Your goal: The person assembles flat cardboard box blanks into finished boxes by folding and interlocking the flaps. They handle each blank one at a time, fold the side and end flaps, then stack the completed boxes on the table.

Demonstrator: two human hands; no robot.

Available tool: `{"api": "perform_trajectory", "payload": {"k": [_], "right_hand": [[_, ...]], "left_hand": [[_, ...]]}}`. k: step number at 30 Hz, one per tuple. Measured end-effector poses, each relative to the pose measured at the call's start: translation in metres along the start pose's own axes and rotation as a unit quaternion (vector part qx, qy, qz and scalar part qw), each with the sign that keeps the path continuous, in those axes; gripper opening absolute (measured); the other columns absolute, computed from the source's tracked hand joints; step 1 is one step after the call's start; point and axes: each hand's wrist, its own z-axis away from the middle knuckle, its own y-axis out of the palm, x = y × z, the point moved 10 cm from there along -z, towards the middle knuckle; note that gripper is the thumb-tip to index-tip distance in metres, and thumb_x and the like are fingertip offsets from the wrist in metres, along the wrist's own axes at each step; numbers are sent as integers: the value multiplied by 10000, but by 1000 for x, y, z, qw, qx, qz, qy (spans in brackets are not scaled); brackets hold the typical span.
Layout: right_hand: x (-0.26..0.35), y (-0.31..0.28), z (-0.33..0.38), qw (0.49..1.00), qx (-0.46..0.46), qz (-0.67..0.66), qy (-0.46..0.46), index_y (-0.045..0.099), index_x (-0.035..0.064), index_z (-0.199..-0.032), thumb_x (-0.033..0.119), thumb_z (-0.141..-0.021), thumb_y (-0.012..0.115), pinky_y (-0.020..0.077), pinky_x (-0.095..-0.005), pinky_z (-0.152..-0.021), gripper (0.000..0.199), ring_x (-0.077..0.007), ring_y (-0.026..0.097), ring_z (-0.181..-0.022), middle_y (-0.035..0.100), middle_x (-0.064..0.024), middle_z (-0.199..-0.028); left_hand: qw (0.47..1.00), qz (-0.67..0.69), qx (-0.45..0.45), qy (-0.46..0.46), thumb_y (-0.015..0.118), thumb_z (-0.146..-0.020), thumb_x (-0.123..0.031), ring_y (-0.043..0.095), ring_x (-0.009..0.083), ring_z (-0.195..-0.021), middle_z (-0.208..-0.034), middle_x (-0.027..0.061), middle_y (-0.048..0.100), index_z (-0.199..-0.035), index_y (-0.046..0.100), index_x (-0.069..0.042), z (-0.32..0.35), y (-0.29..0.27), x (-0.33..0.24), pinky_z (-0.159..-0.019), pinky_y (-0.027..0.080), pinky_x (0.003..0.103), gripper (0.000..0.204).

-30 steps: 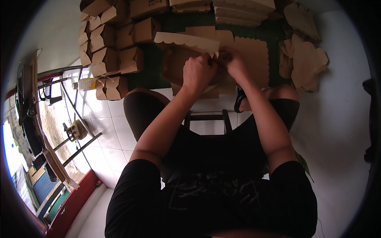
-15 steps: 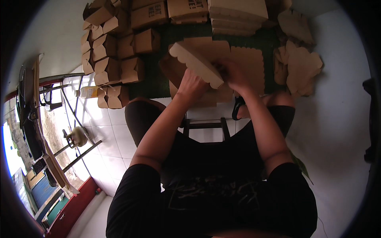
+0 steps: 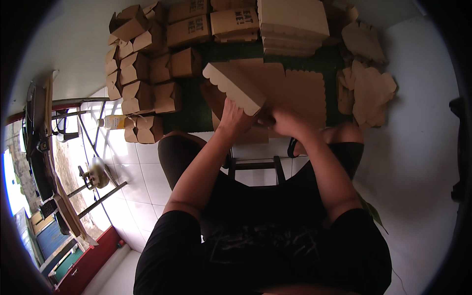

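Note:
A brown cardboard box [image 3: 236,91], partly folded, is tilted up between my hands, with a scalloped flap along its raised side. My left hand [image 3: 236,118] grips the near side of this box below the scalloped edge, its fingers partly hidden behind the board. At the box's near right corner, the curled fingers of my right hand [image 3: 285,121] pinch the board; their tips are in shadow. Beneath the box lie flat cardboard blanks [image 3: 307,96], one with a scalloped right edge.
Folded brown boxes [image 3: 135,69] are stacked at the far left, with printed ones [image 3: 189,30] behind. A tall pile of scalloped cardboard [image 3: 294,22] stands at the back. Loose cardboard pieces [image 3: 373,93] lie on the right. A bottle with a yellow label [image 3: 112,122] is beside the left boxes.
My right hand has come nearer to me, from the box's right end to its near corner. The box has shifted slightly left and tilted differently, still in my left hand. The whole view has dipped a little.

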Motion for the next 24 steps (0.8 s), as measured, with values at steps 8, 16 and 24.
{"api": "perform_trajectory", "payload": {"k": [8, 16, 24], "right_hand": [[25, -13, 7, 989, -116, -52, -80, 820, 14, -1139, 104, -966, 784, 635, -498, -882, 199, -465, 779, -1005, 792, -270, -1065], [31, -32, 11, 975, -166, -106, -101, 801, 44, -1200, 108, -965, 808, 639, -478, -856, 244, -441, 791, -990, 814, -220, -1072], [43, -51, 18, 963, -206, -117, -125, 789, 74, -1307, 136, -1025, 785, 651, -470, -870, 289, -422, 804, -995, 828, -191, -1083]], "left_hand": [[999, 19, 44, 1, 780, -815, -149, 750, 403, -802, -875, 133, 751, -975, 763, -75, -3, 19, 12, -698, 591, 498, 177], [999, 25, -26, 11, 834, -828, -217, 765, 399, -822, -877, 137, 767, -946, 787, -96, -11, -2, 6, -716, 597, 507, 175], [979, -2, 153, -136, 832, -880, -265, 794, 411, -860, -850, 173, 789, -938, 798, -96, -5, 19, 35, -758, 625, 515, 182]]}}
